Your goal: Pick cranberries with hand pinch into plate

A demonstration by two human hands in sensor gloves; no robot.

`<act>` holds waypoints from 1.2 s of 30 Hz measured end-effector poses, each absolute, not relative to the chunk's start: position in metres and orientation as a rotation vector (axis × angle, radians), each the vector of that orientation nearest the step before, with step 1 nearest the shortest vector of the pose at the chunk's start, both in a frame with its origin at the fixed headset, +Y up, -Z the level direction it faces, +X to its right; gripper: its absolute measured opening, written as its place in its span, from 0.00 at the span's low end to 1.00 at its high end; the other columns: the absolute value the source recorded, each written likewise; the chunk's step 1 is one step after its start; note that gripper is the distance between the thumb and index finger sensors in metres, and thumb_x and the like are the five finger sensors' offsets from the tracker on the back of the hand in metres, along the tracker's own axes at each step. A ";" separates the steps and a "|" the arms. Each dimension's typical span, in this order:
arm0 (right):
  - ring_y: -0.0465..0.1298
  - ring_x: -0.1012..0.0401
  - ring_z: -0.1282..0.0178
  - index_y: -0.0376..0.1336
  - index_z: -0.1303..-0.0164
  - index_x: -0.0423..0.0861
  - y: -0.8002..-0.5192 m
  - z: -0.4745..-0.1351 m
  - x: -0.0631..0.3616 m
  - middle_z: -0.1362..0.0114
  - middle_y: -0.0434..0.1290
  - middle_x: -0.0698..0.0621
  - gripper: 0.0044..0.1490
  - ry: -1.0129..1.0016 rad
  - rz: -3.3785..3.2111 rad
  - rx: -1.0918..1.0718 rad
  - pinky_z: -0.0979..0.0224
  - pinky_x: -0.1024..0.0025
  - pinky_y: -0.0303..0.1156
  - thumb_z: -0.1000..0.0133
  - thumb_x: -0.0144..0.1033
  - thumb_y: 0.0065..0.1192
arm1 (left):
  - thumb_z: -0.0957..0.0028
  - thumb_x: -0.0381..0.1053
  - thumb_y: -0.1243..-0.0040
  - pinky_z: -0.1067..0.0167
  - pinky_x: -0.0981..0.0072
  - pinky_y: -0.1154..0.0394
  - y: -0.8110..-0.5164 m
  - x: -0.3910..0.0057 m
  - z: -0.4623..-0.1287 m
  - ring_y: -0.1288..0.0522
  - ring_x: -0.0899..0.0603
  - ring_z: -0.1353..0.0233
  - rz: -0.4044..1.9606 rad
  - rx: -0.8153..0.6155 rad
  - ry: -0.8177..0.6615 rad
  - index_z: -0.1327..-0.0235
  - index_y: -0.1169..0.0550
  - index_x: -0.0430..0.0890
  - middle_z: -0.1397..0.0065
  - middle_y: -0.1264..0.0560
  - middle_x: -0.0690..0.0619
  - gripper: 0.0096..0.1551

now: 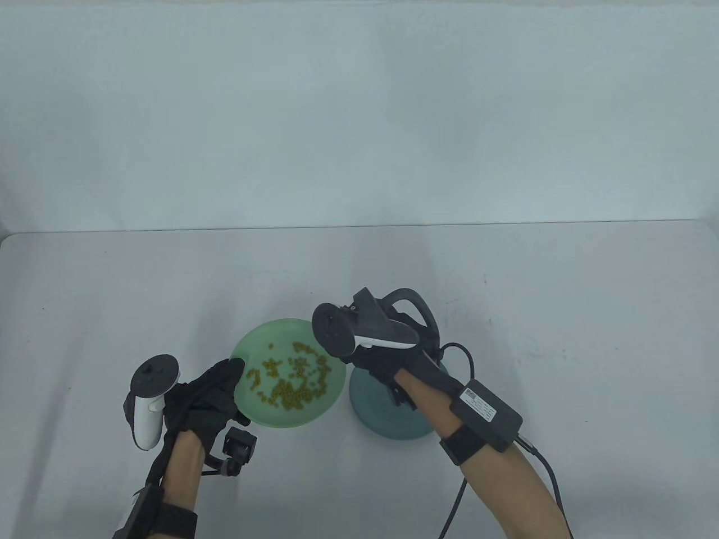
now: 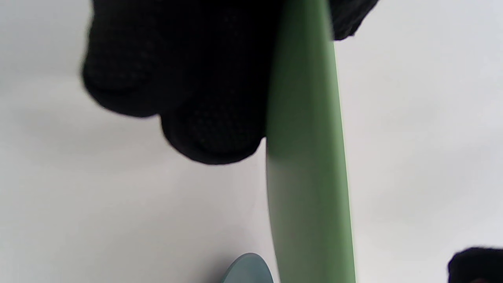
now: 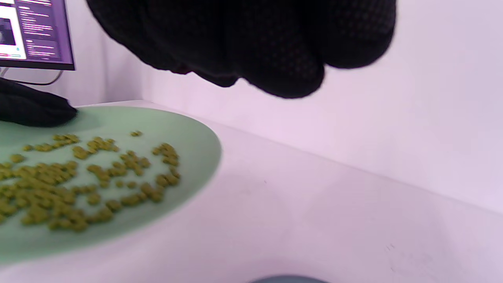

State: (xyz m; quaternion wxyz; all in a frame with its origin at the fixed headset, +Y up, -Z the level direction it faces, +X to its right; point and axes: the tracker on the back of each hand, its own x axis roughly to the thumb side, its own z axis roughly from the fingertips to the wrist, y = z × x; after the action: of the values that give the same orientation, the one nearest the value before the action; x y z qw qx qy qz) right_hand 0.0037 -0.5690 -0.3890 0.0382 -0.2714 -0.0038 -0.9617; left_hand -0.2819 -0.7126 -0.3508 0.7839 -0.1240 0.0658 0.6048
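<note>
While the left hand [image 1: 210, 393] grips the left rim of the light green plate [image 1: 334, 387], its fingers [image 2: 204, 129] lie against one face of the rim and the thumb tip shows on the other face in the left wrist view, so this hand is clamped on the plate. The plate stands near the front edge of the white table [image 1: 561, 314], a little left of the middle, and many small yellow-green pieces, the cranberries [image 1: 292, 379], are scattered over its inner part. Just beside it on the right is a blue-grey plate [image 1: 382, 418], close to or touching the green one; I cannot tell which. The right hand [image 1: 393, 365] is above the place where the two plates meet, with its tracker [image 1: 359, 328] over the right rim of the green plate. In the right wrist view the fingers [image 3: 290, 74] of this hand are gathered together and hang above the table, not touching the cranberries, but the picture is blurred and I cannot tell if something is pinched between them. A monitor [image 3: 35, 33] is visible behind the table's far edge in the same view.
</note>
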 end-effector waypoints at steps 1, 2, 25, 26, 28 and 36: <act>0.82 0.68 0.65 0.72 0.39 0.42 -0.573 -0.390 0.009 0.64 0.78 0.64 0.32 -0.025 -2.960 -0.816 0.54 0.70 0.81 0.42 0.54 0.63 | 0.34 0.51 0.53 0.65 0.64 0.14 -0.713 -0.282 -0.351 0.11 0.43 0.63 1.305 -0.267 0.142 0.37 0.25 0.34 0.50 0.16 0.42 0.26; 0.82 0.68 0.65 0.72 0.39 0.42 -0.580 -0.391 0.016 0.64 0.78 0.64 0.32 -0.041 -2.969 -0.798 0.54 0.70 0.81 0.42 0.54 0.63 | 0.34 0.51 0.53 0.65 0.64 0.14 -0.712 -0.282 -0.351 0.11 0.43 0.63 1.305 -0.266 0.142 0.37 0.25 0.34 0.50 0.16 0.42 0.26; 0.82 0.68 0.65 0.72 0.39 0.42 -0.706 -0.414 0.044 0.64 0.78 0.64 0.31 -0.499 -2.923 -0.552 0.55 0.70 0.81 0.42 0.52 0.63 | 0.34 0.51 0.53 0.65 0.64 0.14 -0.712 -0.283 -0.350 0.11 0.43 0.63 1.304 -0.266 0.143 0.37 0.25 0.34 0.50 0.16 0.42 0.26; 0.82 0.67 0.65 0.72 0.39 0.42 -0.708 -0.414 0.044 0.64 0.78 0.64 0.31 -0.505 -2.922 -0.549 0.55 0.70 0.81 0.42 0.52 0.63 | 0.34 0.51 0.53 0.65 0.64 0.14 -0.712 -0.284 -0.350 0.11 0.43 0.63 1.304 -0.265 0.144 0.37 0.25 0.34 0.50 0.16 0.42 0.26; 0.82 0.68 0.65 0.72 0.39 0.42 -0.713 -0.415 0.045 0.64 0.78 0.64 0.31 -0.519 -2.918 -0.540 0.55 0.70 0.81 0.42 0.52 0.63 | 0.34 0.51 0.53 0.65 0.64 0.14 -0.712 -0.284 -0.350 0.11 0.43 0.63 1.305 -0.266 0.144 0.37 0.25 0.34 0.50 0.16 0.42 0.26; 0.82 0.68 0.65 0.72 0.39 0.43 -0.722 -0.417 0.046 0.64 0.78 0.64 0.31 -0.533 -2.923 -0.511 0.55 0.71 0.81 0.41 0.52 0.62 | 0.34 0.51 0.53 0.65 0.64 0.14 -0.713 -0.283 -0.350 0.11 0.43 0.63 1.301 -0.269 0.147 0.37 0.25 0.34 0.50 0.16 0.42 0.26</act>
State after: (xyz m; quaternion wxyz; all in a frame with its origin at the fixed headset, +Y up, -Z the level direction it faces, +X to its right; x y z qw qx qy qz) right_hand 0.0460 -0.7215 -0.4171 0.0633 -0.1692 -0.1766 -0.9676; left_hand -0.2833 -0.7126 -0.3501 0.7849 -0.1249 0.0680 0.6031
